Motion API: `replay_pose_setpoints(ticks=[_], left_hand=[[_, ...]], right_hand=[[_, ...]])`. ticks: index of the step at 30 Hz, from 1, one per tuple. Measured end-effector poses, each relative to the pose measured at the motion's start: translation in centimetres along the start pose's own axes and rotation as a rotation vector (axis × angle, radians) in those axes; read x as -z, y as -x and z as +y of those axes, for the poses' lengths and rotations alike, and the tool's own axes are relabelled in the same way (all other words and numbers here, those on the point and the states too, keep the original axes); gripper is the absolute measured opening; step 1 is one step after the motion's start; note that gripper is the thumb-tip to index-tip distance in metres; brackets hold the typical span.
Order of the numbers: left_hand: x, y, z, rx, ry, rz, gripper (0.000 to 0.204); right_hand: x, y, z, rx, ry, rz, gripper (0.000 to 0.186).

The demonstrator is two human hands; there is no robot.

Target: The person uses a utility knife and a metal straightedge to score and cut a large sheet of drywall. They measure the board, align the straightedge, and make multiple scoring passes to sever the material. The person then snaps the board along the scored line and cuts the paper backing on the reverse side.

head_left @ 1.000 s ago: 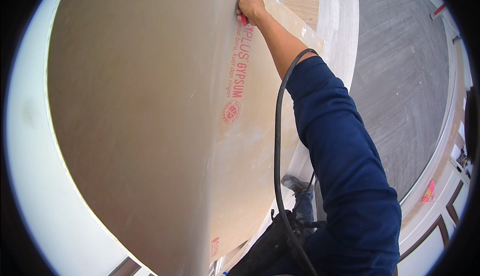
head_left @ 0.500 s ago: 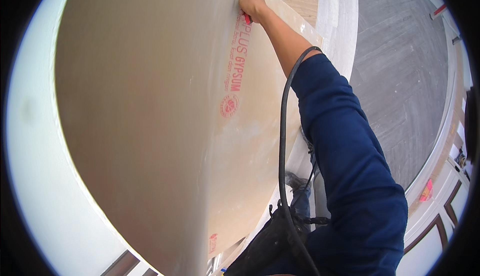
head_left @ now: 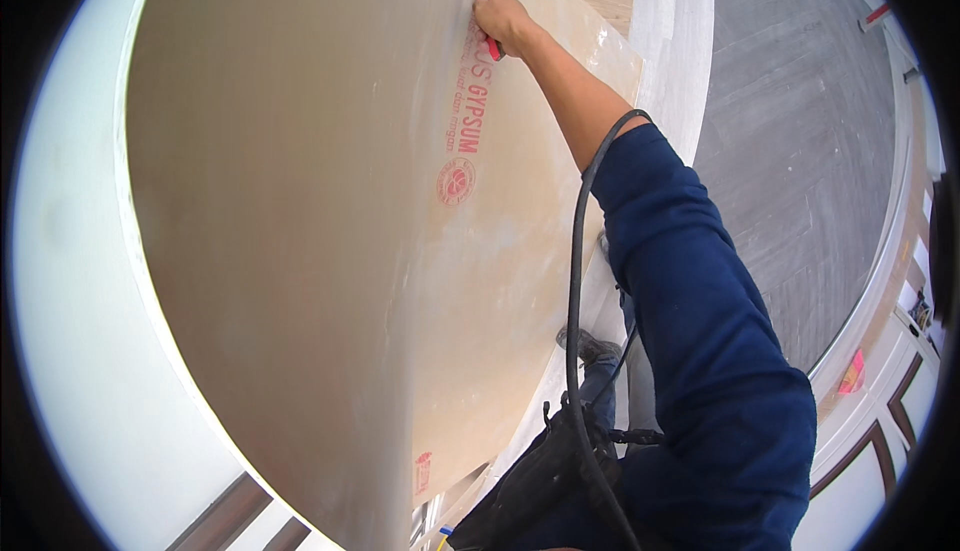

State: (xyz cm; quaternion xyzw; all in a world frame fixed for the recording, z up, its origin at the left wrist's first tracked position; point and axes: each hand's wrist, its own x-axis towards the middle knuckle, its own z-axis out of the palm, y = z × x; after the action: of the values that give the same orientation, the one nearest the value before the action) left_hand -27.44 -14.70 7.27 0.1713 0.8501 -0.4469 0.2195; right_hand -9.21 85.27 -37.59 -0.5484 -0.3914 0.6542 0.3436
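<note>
My right hand (head_left: 503, 23) is closed around a red and dark utility knife (head_left: 494, 49), at the far end of a large gypsum board (head_left: 500, 291). The knife's metal tip lies by the line where the board's pale section meets a darker brown section (head_left: 270, 251), which appears angled up along that line. Red printing runs down the pale section beside the hand. My fist hides part of the knife and some of the print; whether the blade cuts into the paper cannot be made out. My left hand is outside the picture.
A black cable (head_left: 575, 301) loops from my waist over my right forearm. My shoe (head_left: 588, 346) stands beside the board's right edge. Grey herringbone flooring (head_left: 790, 151) extends to the right, towards white panelled doors (head_left: 850, 491). A white surface (head_left: 60, 251) curves along the left.
My right hand and the knife have come slightly nearer along the printed line, uncovering a red emblem beyond the hand. The view has shifted a little over the board.
</note>
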Motion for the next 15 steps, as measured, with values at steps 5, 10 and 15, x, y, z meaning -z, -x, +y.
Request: replay_pose_setpoints(ticks=[5,10,15], left_hand=[[-1.0,1.3,-2.4,0.013,-0.147,-0.013,0.08],[0.1,3.5,-4.3,0.012,-0.044,0.033,0.072],[13.0,6.6,8.3,0.391,0.31,-0.201,0.076]], right_hand=[[-0.9,5.0,1.2,-0.028,0.051,-0.075,0.039],[-1.4,8.6,2.3,-0.047,0.035,-0.097,0.043],[-2.1,12.2,2.5,-0.021,0.098,-0.125,0.042]])
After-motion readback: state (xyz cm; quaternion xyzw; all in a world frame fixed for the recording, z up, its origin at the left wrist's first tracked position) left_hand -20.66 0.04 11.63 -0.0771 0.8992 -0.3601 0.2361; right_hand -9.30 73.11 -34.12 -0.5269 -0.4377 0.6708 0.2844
